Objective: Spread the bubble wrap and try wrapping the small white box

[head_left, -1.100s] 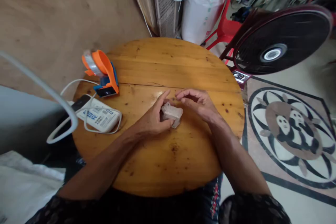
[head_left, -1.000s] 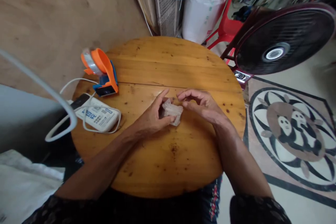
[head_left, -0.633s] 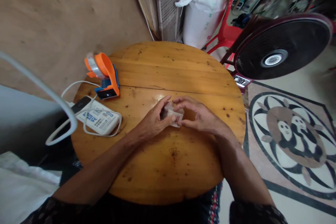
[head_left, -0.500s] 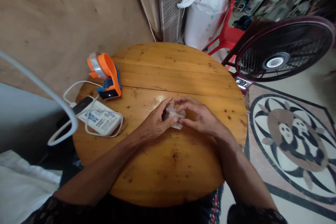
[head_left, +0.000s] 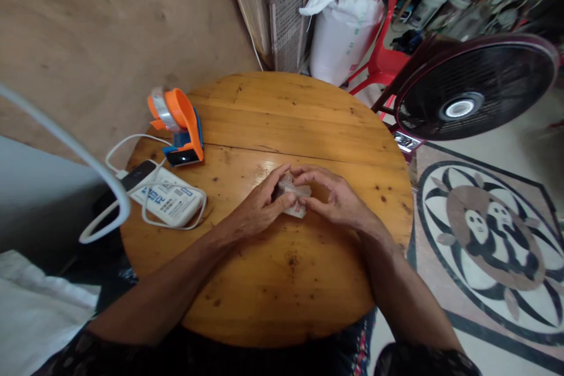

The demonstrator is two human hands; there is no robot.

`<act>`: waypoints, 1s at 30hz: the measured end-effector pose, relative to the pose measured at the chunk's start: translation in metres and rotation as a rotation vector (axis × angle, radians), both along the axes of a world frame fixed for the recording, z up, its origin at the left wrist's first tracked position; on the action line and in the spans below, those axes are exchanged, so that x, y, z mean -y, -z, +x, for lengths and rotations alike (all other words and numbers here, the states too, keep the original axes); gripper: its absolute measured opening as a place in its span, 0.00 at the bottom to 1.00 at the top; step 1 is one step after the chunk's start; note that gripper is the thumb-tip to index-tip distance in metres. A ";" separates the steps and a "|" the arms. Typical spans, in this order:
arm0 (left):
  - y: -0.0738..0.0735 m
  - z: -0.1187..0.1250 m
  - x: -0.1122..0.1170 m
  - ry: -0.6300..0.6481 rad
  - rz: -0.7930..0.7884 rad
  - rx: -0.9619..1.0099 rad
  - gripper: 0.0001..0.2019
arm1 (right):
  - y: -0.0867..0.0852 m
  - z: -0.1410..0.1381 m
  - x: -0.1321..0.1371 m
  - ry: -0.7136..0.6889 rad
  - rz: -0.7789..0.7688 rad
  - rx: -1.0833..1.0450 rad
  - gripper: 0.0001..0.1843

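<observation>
The left hand (head_left: 259, 207) grips a small plastic packet (head_left: 298, 210) at the middle of the round table (head_left: 282, 288).
Its thumb lies across the packet; the right hand (head_left: 341, 201) curves in from the other side, fingertips at the plastic, though whether its grip pinches I cannot tell. Farther left sit a white printed box (head_left: 174, 205) and an orange tape dispenser (head_left: 180, 110); right of the table stands a fan (head_left: 497, 91).

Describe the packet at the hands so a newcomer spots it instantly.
Start from the round wooden table. Near its middle, between the left hand and the right hand, is a small packet. Unlike the orange-and-blue tape dispenser and white printed block farther left, it looks crumpled and translucent.
</observation>
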State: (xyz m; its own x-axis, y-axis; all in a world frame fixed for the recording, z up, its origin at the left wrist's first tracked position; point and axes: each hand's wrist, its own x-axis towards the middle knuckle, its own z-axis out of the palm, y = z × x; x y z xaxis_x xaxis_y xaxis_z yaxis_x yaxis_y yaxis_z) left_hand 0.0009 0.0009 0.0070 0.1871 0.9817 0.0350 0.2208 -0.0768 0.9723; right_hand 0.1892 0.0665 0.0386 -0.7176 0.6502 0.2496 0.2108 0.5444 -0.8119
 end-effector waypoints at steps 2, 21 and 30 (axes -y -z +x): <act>0.000 0.000 0.000 -0.009 -0.011 0.004 0.29 | -0.001 -0.001 0.002 0.006 0.005 -0.023 0.06; -0.001 0.000 -0.001 -0.003 -0.002 0.021 0.30 | 0.003 -0.002 0.004 0.067 -0.114 -0.002 0.06; 0.005 -0.001 0.001 -0.007 -0.029 0.037 0.37 | -0.003 -0.003 0.005 0.048 -0.185 -0.061 0.09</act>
